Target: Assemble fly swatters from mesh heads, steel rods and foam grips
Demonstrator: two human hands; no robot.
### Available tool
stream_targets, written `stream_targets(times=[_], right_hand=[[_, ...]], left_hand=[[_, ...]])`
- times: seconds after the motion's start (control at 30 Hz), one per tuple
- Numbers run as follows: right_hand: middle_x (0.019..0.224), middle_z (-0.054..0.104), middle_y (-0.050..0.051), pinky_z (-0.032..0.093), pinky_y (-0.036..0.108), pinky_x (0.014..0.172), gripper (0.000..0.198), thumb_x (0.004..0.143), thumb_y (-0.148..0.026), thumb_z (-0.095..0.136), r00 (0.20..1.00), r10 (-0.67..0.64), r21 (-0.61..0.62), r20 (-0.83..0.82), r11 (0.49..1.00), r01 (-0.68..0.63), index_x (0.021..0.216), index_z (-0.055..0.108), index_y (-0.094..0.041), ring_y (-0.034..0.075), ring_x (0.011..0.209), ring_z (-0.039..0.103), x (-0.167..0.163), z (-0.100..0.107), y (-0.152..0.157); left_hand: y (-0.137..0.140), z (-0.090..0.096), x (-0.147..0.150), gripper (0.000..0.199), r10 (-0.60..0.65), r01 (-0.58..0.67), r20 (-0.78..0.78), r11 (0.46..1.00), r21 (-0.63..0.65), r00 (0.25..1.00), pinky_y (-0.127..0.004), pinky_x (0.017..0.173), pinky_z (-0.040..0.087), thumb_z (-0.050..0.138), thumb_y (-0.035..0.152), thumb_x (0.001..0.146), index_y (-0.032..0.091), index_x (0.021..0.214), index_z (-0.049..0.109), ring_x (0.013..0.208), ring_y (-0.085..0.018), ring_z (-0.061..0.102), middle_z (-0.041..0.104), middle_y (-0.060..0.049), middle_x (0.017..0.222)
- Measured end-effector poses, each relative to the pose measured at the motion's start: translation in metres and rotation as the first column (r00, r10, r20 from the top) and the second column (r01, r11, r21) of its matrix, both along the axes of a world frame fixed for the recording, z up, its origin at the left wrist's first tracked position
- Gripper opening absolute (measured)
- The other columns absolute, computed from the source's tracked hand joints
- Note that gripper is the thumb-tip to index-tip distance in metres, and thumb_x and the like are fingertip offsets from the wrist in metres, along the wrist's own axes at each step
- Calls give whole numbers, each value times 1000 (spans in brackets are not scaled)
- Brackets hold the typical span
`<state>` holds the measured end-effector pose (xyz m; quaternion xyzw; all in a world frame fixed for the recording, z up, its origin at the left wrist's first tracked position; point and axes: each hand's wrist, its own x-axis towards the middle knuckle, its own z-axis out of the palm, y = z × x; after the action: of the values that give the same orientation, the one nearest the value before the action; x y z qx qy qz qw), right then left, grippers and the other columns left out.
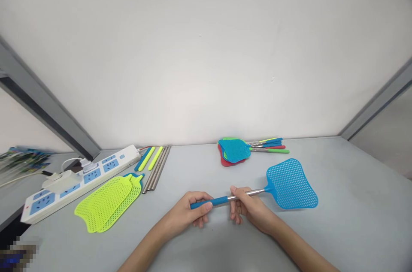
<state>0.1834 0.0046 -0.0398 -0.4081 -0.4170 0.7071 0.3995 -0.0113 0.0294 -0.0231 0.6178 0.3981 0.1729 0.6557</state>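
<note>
A blue fly swatter [273, 188] is held: its handle [219, 201] clasped by the left hand [186, 213], just apart, its metal shaft [256, 192] by the right hand [253, 208]. More swatters [236, 150] are piled beyond both.

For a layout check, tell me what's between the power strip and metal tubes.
The head view shows a blue grip and two yellow grips, with swatter heads lower down.

- Grey table [193, 167]
- White power strip [92, 176] lies at left
- Yellow-green swatter heads [106, 203] overlap beside it
- Coloured grips [146, 158] lie beside metal rods [157, 171]
- Piled swatters [236, 150] lie toward the back
</note>
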Motion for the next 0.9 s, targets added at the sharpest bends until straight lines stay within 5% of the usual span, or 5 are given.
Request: stream_targets(times=[0.9], right_hand=[[43, 53, 4, 33, 22, 38, 53, 71, -56, 41, 1000, 11, -15, 17, 1000, -10, 47, 53, -10, 9, 36, 46, -1, 2, 1]], left_hand=[[0, -1, -1, 35, 20, -20, 20, 1000, -22, 1000, -19, 44, 32, 51, 44, 72, 12, 86, 56, 47, -7, 48, 54, 1, 55]])
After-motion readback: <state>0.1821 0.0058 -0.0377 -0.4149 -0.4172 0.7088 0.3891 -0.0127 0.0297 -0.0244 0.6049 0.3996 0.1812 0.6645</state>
